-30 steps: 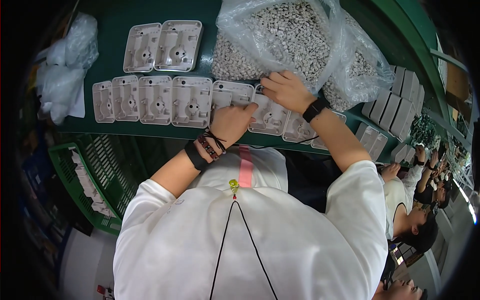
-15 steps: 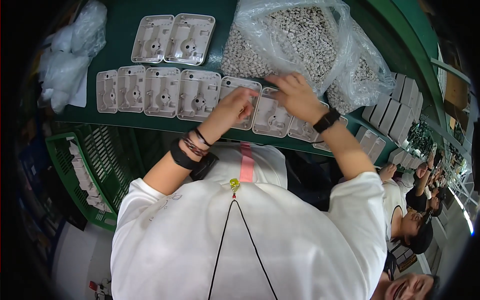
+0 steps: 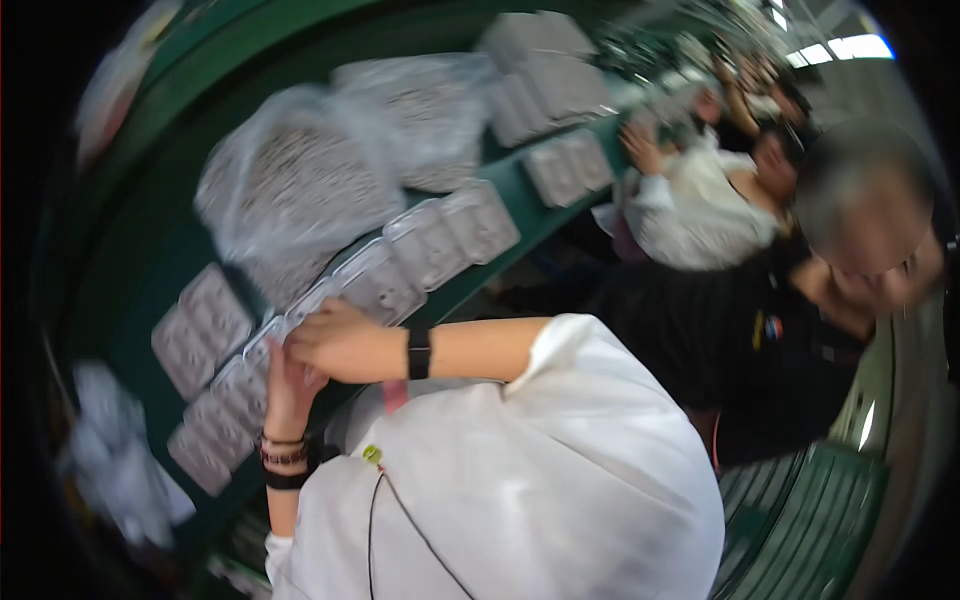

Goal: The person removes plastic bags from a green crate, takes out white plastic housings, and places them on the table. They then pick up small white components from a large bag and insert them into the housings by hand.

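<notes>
My left hand [image 3: 290, 385] and my right hand [image 3: 345, 342] meet over the row of grey plastic housings. The fingers of my right hand are bent and drawn together against my left hand's fingertips. My left hand is closed too, its fingers pointing up. Whatever they hold is hidden and blurred. Under and beside the hands lie open shallow housings [image 3: 226, 405] side by side along the table edge. More of the row [image 3: 380, 283] runs up to the right. Behind the hands sits a clear plastic bag of small pale parts [image 3: 305, 180].
Two housings [image 3: 200, 330] lie apart behind the row. Stacked grey housings [image 3: 545, 75] stand farther along the green table [image 3: 120, 260]. A crumpled clear bag [image 3: 115, 440] is at the left. A person in black [image 3: 740, 340] is close on my right, another in white [image 3: 700, 200] beyond.
My view has swung to the right, bringing the person in black fully in. My hands, apart before, have come together over the row.
</notes>
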Available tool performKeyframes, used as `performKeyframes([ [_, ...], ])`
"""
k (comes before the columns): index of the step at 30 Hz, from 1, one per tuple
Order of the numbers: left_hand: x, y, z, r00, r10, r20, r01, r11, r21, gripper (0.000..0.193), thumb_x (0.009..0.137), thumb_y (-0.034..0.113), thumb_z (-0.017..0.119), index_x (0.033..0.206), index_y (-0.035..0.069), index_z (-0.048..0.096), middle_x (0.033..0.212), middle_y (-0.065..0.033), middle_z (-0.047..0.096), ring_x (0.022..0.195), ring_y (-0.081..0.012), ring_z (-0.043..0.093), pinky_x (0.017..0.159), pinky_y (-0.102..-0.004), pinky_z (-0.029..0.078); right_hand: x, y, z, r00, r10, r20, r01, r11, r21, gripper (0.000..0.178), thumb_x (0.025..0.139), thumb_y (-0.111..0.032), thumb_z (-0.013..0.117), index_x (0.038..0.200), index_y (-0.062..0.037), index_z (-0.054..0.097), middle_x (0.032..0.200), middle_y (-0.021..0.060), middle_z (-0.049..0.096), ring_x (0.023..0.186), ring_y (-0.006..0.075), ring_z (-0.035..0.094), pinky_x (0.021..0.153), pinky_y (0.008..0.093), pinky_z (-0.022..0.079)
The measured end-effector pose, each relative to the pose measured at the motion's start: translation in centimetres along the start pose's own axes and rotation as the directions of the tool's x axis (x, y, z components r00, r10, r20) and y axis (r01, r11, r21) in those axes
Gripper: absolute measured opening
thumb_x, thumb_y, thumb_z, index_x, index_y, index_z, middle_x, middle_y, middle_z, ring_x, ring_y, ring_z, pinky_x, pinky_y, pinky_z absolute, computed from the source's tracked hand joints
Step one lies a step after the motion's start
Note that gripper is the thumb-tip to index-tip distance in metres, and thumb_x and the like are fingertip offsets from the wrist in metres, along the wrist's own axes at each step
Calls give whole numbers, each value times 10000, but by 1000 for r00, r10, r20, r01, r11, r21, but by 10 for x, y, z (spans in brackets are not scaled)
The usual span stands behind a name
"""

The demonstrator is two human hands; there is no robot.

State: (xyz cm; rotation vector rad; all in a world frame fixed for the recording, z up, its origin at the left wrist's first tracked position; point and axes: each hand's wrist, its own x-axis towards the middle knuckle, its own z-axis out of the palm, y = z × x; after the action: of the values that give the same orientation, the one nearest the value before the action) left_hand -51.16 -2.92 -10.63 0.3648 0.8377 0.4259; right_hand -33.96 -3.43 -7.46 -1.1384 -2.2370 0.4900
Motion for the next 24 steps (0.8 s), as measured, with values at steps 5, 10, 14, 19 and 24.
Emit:
performKeyframes([
  [5,-2,23,25,976,-45,212,38,999,39,599,850,610,261,1054,97,494,882,20,556,703,-76,488,598,-201,364,-4,-9,-10,994,111,23,-108,988,-110,149,605,-241,608,710,-146,564,768,-5,545,797,162,535,682,322,349],
  [10,-13,30,40,991,-92,94,83,991,101,559,865,586,257,980,101,509,757,18,536,557,-54,397,487,-181,281,-3,-20,-20,993,112,-25,-113,994,-7,173,610,-243,621,725,-127,562,745,19,566,761,185,562,651,342,387],
  [14,-16,32,45,998,30,56,-58,787,614,458,908,490,278,936,88,495,651,16,458,520,-50,340,472,-180,255,-9,-15,-34,898,436,61,-429,836,341,195,682,-240,623,757,-82,537,687,74,581,675,249,586,594,360,434],
  [19,-24,16,41,996,-20,90,-23,895,446,356,928,373,321,852,68,487,627,20,432,514,-51,322,465,-183,240,-23,-17,-37,866,447,227,-479,608,633,208,710,-213,622,782,-53,511,690,105,580,661,285,574,586,352,443],
  [24,-25,3,41,995,-85,53,69,966,249,299,919,296,348,784,60,471,609,25,412,504,-52,312,460,-193,233,-32,-15,-30,900,338,276,-425,533,732,162,731,-179,591,787,-50,511,729,110,582,674,296,567,588,350,444],
])
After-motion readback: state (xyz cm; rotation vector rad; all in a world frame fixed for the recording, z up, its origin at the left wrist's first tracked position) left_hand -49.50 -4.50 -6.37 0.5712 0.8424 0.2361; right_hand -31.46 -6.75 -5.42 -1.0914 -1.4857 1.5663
